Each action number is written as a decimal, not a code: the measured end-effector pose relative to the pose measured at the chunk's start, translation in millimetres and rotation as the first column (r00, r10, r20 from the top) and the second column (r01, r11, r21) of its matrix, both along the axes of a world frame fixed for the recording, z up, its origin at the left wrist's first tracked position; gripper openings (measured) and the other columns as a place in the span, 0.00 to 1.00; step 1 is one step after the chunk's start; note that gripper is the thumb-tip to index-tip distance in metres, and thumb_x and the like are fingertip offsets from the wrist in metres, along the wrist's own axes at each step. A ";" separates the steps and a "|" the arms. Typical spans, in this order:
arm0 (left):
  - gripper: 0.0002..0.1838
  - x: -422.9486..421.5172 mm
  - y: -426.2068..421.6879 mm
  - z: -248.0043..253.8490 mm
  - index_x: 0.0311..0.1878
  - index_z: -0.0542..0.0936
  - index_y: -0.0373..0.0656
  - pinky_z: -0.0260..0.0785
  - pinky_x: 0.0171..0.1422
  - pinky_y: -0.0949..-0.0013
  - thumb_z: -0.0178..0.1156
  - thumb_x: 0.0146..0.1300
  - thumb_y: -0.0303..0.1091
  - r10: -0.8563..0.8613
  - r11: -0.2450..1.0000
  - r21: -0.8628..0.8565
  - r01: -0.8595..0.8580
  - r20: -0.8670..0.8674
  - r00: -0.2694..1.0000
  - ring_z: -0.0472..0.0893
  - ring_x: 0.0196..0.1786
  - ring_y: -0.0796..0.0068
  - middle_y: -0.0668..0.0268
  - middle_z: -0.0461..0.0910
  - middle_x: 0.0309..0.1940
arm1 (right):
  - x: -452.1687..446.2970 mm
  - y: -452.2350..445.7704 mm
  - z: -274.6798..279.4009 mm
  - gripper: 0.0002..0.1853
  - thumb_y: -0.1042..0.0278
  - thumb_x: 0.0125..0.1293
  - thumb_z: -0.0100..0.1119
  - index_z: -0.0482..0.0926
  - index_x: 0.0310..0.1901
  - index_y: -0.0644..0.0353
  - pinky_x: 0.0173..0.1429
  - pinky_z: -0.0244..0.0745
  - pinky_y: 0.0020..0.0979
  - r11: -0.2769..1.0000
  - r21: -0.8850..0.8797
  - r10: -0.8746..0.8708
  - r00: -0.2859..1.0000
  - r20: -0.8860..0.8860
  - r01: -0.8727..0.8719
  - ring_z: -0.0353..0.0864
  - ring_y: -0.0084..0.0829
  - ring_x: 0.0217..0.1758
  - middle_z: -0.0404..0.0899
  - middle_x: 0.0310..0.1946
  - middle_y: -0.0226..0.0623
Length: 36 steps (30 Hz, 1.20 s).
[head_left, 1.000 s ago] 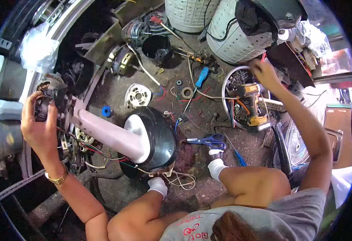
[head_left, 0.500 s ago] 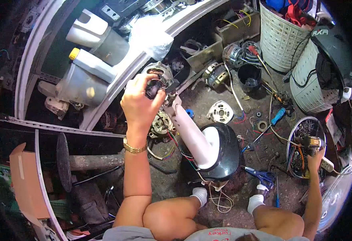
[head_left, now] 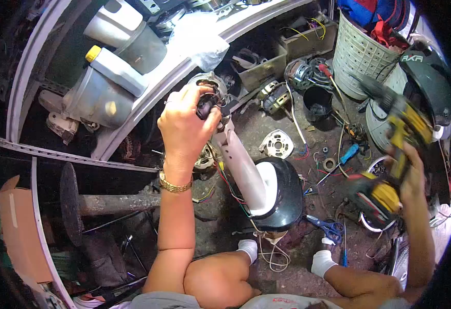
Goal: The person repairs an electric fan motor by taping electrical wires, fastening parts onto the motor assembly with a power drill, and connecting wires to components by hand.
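Floor (head_left: 322,198) between black base (head_left: 290,203) and drill (head_left: 398,152), centre right
Left grip (head_left: 184,121) pinches dark part (head_left: 205,107), upper centre; right grip (head_left: 413,170) clasps drill aloft.

Yellow-black drill (head_left: 399,141), blurred all over

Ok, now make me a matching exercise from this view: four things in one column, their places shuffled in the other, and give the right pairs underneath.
Things
1. Yellow-and-black cordless drill
2. Blue-handled metal scissors
3. White plastic bottle with a yellow cap
4. Black rounded motor part

Places
A. Resting slantwise on a grey bucket
B. Gripped by the left hand
C. On the floor, near the white-socked right foot
D. Held up in the right hand

Right pairs: 1-D, 2-C, 3-A, 4-B
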State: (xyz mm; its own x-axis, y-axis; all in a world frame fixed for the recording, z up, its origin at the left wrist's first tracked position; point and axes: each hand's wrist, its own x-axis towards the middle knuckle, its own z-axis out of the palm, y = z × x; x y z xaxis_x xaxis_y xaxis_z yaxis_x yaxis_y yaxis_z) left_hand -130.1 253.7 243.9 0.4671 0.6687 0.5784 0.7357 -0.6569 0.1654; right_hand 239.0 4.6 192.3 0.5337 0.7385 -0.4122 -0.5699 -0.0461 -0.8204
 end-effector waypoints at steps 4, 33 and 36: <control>0.14 2.6 3.0 -0.4 0.40 0.81 0.45 0.74 0.45 0.61 0.67 0.48 0.34 -0.010 1.000 0.029 0.011 -0.010 1.000 0.83 0.41 0.56 0.60 0.83 0.37 | -97.0 80.3 -19.5 0.28 0.64 0.54 0.59 0.72 0.58 0.64 0.39 0.80 0.33 0.913 0.358 0.329 0.872 -0.362 -0.195 0.82 0.33 0.33 0.82 0.40 0.44; 0.15 13.9 -2.4 -5.5 0.40 0.82 0.47 0.74 0.42 0.59 0.69 0.47 0.35 0.030 0.997 0.066 -0.028 -0.041 0.999 0.81 0.39 0.59 0.62 0.81 0.33 | -271.5 66.4 -79.9 0.26 0.67 0.60 0.59 0.69 0.60 0.64 0.35 0.79 0.31 0.866 0.500 0.316 0.742 -0.592 0.030 0.81 0.32 0.30 0.78 0.50 0.49; 0.15 14.9 -3.3 -5.4 0.40 0.82 0.47 0.74 0.43 0.59 0.70 0.46 0.35 0.030 0.997 0.065 -0.027 -0.045 0.999 0.81 0.40 0.59 0.63 0.81 0.34 | -269.5 67.5 -72.2 0.26 0.68 0.59 0.59 0.70 0.60 0.64 0.36 0.79 0.31 0.873 0.488 0.287 0.795 -0.534 0.012 0.81 0.32 0.30 0.79 0.50 0.49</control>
